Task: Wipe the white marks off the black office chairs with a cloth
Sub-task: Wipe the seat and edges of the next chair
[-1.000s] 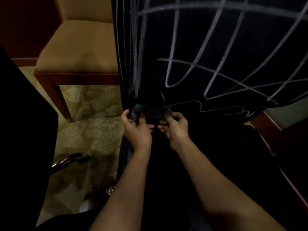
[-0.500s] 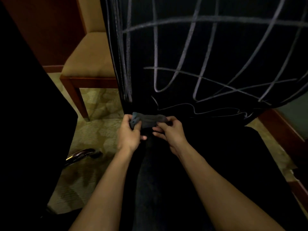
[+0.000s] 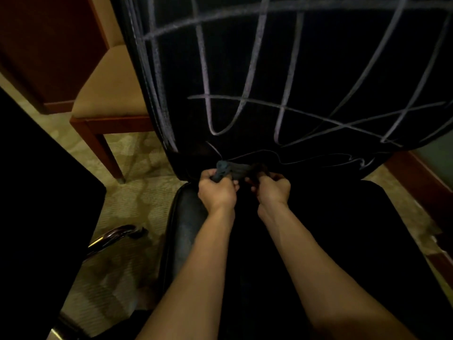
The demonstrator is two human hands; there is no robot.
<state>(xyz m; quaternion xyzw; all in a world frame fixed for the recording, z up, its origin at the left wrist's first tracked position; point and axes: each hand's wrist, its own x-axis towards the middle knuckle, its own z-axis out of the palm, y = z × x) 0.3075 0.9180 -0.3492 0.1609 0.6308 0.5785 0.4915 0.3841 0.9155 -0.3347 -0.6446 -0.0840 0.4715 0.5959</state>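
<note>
- Step in hand: preparation, by my reading. The cloth [image 3: 229, 171] is held bunched between both hands and looks as though it is being folded or gathered for a stroke; it does not appear pressed flat to any mark.
- Cloth: small, dark grey, crumpled. Located at the lower edge of the chair back [image 3: 318, 69], just above the seat [image 3: 331, 241], near the crease where the two meet.
- Left hand [image 3: 217, 191]: fingers curled, gripping the left end of the cloth.
- Right hand [image 3: 272, 190]: fingers curled, pinching the right end of the cloth; the fingertips are in shadow, so the exact hold is hard to read.
- White marks [image 3: 255, 57]: long crossing lines and loops over most of the chair back, plus thin squiggles along its lower edge just beside the cloth. All appear unwiped.
- Progress, as judged: early; nearly all of the back is left to clean.
- Next move calls for: one hand taking the cloth as a firm pad and pressing it flat to the fabric, probably starting on the nearest thin lines and rubbing along each line.
- Surroundings: tan wooden chair [image 3: 110, 94] at left on patterned carpet [image 3: 137, 197].
</note>
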